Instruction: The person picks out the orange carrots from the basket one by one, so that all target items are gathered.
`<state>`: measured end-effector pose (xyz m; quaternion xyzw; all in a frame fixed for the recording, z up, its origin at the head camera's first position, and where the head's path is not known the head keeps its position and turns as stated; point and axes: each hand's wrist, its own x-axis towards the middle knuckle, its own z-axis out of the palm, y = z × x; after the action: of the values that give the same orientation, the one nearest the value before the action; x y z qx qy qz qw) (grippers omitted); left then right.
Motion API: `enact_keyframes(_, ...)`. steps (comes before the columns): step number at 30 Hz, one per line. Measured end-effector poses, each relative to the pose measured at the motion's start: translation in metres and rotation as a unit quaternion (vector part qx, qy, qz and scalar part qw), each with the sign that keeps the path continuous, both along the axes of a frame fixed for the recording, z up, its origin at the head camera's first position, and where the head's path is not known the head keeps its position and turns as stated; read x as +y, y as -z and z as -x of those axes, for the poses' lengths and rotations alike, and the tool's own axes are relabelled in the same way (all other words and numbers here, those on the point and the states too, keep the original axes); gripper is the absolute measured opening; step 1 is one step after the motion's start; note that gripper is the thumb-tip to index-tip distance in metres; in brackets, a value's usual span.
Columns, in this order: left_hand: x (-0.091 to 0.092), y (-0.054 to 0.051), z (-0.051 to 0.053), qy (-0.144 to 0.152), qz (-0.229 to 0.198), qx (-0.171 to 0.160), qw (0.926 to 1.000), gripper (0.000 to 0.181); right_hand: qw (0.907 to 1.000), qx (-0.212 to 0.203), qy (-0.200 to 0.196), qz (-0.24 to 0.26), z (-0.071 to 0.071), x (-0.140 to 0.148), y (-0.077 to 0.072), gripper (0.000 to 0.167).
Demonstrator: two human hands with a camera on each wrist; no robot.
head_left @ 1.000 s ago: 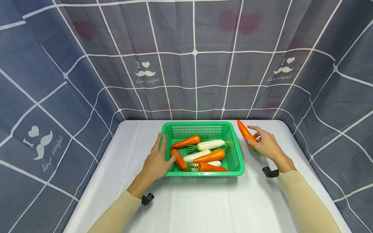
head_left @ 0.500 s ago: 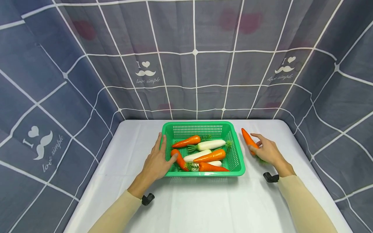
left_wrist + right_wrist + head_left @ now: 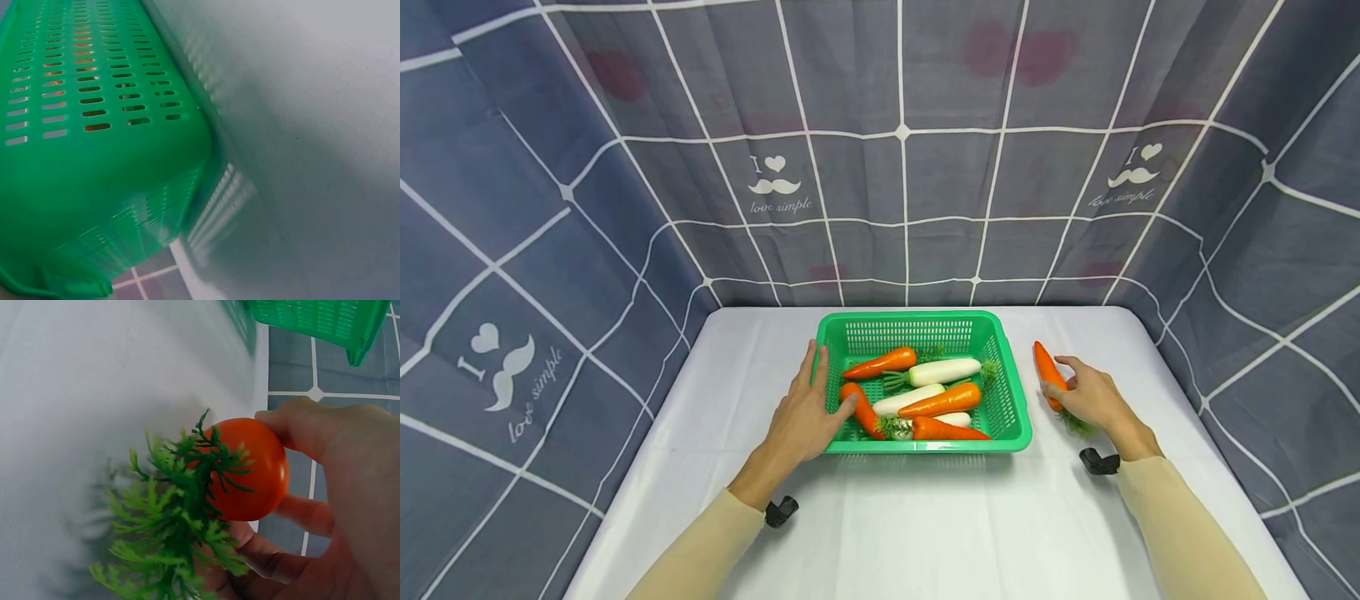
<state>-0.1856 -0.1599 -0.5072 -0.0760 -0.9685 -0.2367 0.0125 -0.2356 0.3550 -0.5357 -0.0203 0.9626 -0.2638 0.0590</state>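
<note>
Tabletop [image 3: 925,521] — right grip [image 3: 1093,402] pinches carrot [image 3: 1047,368].

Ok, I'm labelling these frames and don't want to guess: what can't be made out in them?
Head view: the nearest white radish is largely hidden by carrots.
Head view: the left hand covers part of the left rim of the green basket.
Left wrist view: the basket's slotted wall screens most of its contents.
Right wrist view: the held carrot's tip is behind its thick end.
</note>
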Motion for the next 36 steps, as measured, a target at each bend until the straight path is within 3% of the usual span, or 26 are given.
enact_keyframes(10,-0.002,0.002,0.001,0.001,0.005,-0.004,1.0,0.106,0.9997,0.003,-0.012,-0.022,-0.001,0.001,-0.004,0.088)
enact_keyframes(20,-0.001,0.002,0.0,0.003,-0.002,-0.001,1.0,0.106,0.9993,-0.005,0.011,-0.036,-0.005,0.003,-0.01,0.092)
enact_keyframes(26,-0.001,0.002,0.001,0.004,-0.005,-0.004,1.0,0.107,0.999,0.027,0.018,-0.031,-0.006,-0.003,-0.019,0.09)
enact_keyframes(36,-0.001,0.001,0.0,0.004,-0.01,-0.004,0.9999,0.106,0.9937,0.111,-0.011,-0.001,-0.012,-0.034,-0.04,0.075)
